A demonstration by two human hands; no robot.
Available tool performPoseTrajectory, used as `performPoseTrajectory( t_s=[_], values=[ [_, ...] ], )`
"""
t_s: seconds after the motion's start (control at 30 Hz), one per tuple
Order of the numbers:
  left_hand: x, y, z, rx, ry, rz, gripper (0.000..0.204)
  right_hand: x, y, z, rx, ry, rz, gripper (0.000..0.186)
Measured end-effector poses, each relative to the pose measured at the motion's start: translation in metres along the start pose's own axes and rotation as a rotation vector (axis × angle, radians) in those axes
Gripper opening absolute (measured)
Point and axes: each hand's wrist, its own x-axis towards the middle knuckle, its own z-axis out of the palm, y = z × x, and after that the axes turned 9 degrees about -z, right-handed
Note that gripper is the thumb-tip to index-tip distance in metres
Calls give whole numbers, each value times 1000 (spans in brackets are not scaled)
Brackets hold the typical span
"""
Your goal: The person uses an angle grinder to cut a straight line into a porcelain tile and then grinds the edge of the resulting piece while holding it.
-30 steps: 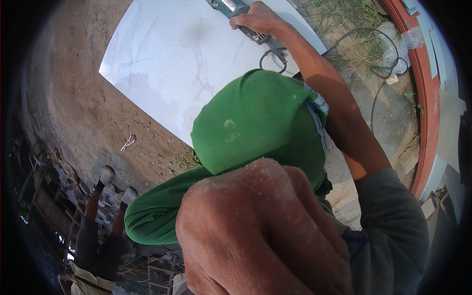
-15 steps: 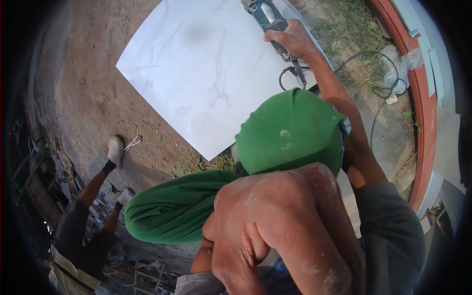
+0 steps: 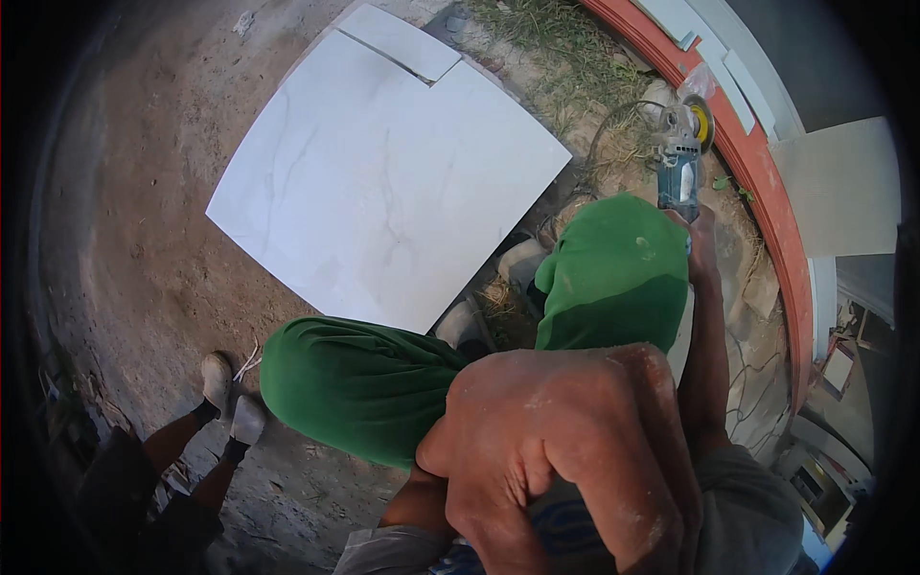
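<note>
My right hand [image 3: 703, 233], partly behind my right knee, is closed around the body of an angle grinder [image 3: 679, 171]. The grinder stands out to the right of the slab, its yellow-centred disc at the far end. A large white marbled tile slab [image 3: 374, 182] lies in front of my knees. A dark cut line separates much of a narrow strip [image 3: 407, 40] at its far edge. Large and close in the foreground is my left hand [image 3: 565, 422], back and knuckles showing, fingers bent toward the lower edge. Its fingertips are hidden, so any grip cannot be told.
My green-trousered knees [image 3: 613, 273] stand at the slab's near side. A red beam [image 3: 757, 192] curves along the right, beside grass [image 3: 556, 48] and a cable [image 3: 599, 129]. At lower left are another person's shoes [image 3: 218, 379] on the dirt ground [image 3: 144, 220].
My right hand has drawn the grinder off the slab, back and to the right. The view has shifted, bringing the slab's far end and cut into sight. The other person's feet are closer together.
</note>
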Motion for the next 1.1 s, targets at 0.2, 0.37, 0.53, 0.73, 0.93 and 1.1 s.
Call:
performPoseTrajectory(
  t_s=[0.2, 0.37, 0.53, 0.73, 0.93, 1.1],
  values=[
    [24, -15, 53, -163, 297, 16, 43, -66, 9, -71, 34, 314, 58, 33],
    [34, -7, 10, 86, -122, -536, 28, -84, 20, -119, 83, 287, 56, 35],
    [0, -68, -104, 693, 604, -1007, 31, -55, 64, -117, 190, 272, 45, 32],
    [-55, -166, -206, 1213, 531, -1157, 69, -17, 70, -80, 456, 189, -41, 39],
    [-84, -199, -238, 1508, 537, -1073, 70, 7, 116, -75, 463, 174, 23, 38],
    [-114, -216, -260, 1668, 349, -1110, 66, -1, 135, -84, 486, 156, 156, 33]
  ],
)
